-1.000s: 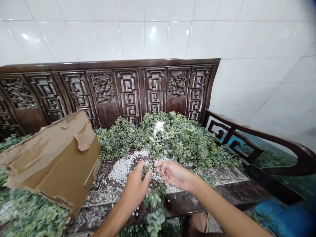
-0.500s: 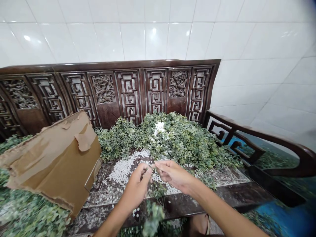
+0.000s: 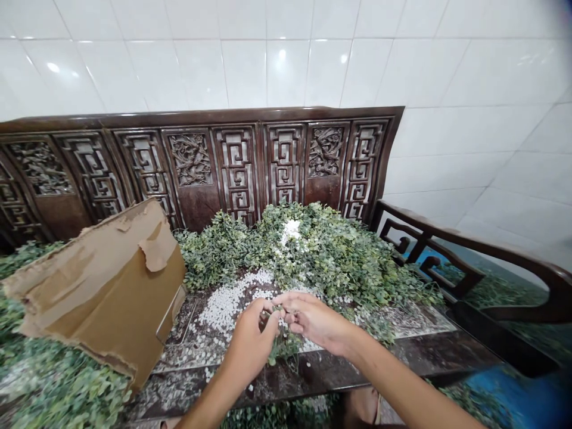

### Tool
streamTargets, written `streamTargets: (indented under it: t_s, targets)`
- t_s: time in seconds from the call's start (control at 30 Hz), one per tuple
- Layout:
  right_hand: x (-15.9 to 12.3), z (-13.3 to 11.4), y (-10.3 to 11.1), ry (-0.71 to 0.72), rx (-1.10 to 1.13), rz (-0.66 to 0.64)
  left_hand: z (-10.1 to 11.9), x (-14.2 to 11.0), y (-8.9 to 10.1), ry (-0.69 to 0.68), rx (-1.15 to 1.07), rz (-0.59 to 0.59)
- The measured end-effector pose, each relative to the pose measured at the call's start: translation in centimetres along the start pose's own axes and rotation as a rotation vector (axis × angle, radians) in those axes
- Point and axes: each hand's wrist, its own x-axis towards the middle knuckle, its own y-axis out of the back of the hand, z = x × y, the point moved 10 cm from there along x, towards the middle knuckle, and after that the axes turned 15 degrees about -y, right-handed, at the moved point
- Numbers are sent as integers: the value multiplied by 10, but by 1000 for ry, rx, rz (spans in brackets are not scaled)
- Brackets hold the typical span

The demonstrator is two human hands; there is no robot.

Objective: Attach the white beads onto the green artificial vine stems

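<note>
Small green piece (image 3: 277,308), partly hidden: between the fingertips of both hands. Left hand (image 3: 254,333): thumb and forefinger pinched about it. Right hand (image 3: 319,323): fingers bent, tips close against the left ones; whether they grip cannot be told. Leafy sprig (image 3: 286,348): just below the fingers. White bits (image 3: 220,307), many, loose: left of the fingers, on dark wooden bench (image 3: 330,368). Leaf heap (image 3: 344,253), bearing white clump (image 3: 291,231): beyond the fingers. Torn cardboard (image 3: 120,304), tilted: well left of them.
</note>
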Motion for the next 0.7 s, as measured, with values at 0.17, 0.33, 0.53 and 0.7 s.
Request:
streamTargets:
  t_s: [0.17, 0.33, 0.53, 0.7]
  targets:
    - [4, 2, 5, -29, -42, -5, -5, 0, 6, 23, 56, 22]
    - [5, 0, 2, 39, -150, 5, 2, -1, 7, -5, 84, 14]
    - [-8, -15, -7, 143, -183, 46, 5, 1, 9, -39, 113, 40]
    - [-19, -23, -12, 159, -165, 0, 6, 3, 16, -26, 122, 71]
